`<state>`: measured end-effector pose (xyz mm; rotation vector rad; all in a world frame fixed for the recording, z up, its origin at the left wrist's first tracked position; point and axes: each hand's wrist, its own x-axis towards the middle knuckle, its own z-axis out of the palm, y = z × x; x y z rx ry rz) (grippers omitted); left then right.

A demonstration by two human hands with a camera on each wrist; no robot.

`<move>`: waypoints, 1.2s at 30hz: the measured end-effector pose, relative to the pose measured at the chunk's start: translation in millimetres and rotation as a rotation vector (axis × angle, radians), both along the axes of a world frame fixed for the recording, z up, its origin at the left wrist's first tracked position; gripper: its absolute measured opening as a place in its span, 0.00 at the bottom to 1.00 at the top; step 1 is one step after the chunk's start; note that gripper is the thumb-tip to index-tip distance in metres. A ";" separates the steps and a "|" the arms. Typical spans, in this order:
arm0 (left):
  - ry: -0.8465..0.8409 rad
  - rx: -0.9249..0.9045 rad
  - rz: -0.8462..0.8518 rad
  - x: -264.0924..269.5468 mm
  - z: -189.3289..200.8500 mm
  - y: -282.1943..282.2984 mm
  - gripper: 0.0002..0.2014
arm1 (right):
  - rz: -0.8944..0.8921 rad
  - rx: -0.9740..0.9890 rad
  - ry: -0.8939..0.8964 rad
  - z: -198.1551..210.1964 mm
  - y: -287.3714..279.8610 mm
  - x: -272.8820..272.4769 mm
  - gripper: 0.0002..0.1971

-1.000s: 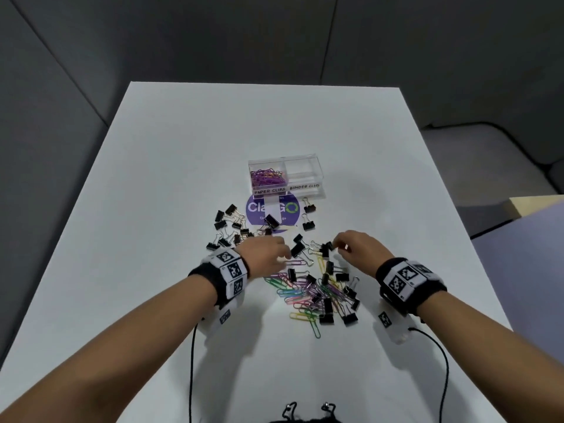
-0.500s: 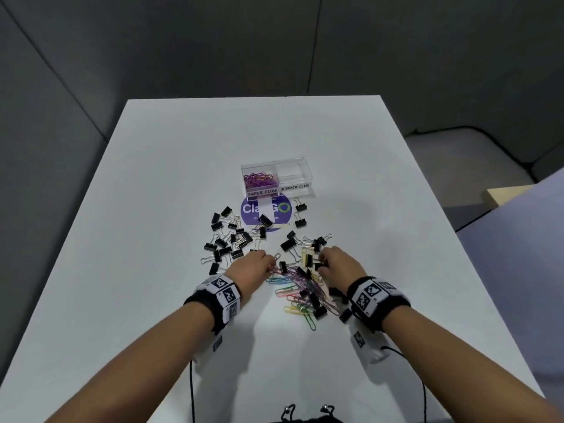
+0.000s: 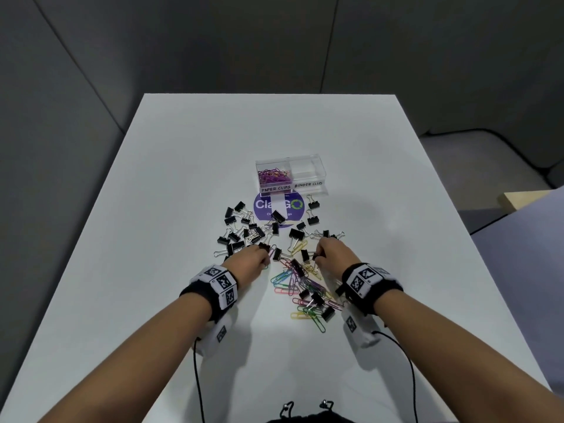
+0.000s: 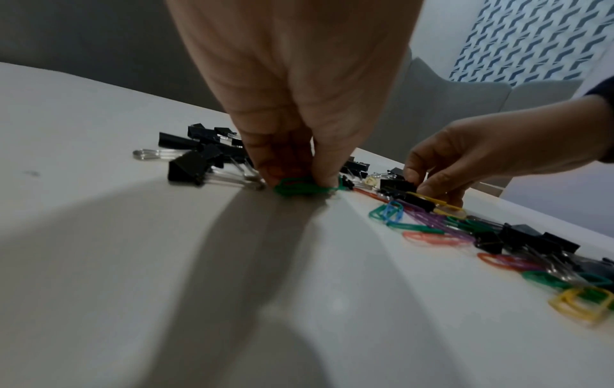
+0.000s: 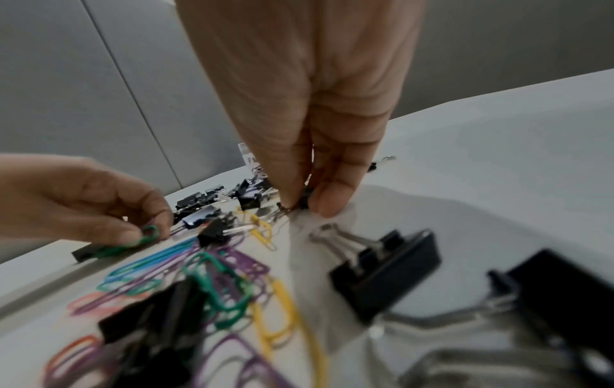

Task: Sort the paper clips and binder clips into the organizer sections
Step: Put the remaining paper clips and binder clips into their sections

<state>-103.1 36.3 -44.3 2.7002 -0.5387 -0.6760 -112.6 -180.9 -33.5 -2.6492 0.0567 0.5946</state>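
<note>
Green paper clip pinched by left hand; right hand pinches binder clip.

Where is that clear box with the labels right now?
In the head view the clear organizer sits mid-table, beyond both hands, just behind the purple round sticker and the scattered black binder clips.

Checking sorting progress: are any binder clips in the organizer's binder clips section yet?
No, the binder clips section of the organizer looks empty in the head view.
</note>
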 end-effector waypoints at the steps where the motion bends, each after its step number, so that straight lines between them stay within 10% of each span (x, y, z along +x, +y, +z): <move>1: -0.024 0.003 -0.004 -0.6 0.2 0.2 0.14 | -0.008 -0.012 -0.012 1.0 -4.7 1.2 0.04; 16: -0.036 0.161 -0.046 -8.4 12.4 -29.9 0.11 | 0.386 -0.178 -0.107 6.0 14.2 -14.9 0.13; 36: -0.182 0.161 -0.050 1.2 18.2 -25.6 0.13 | 0.052 0.041 0.026 28.6 -13.6 0.3 0.04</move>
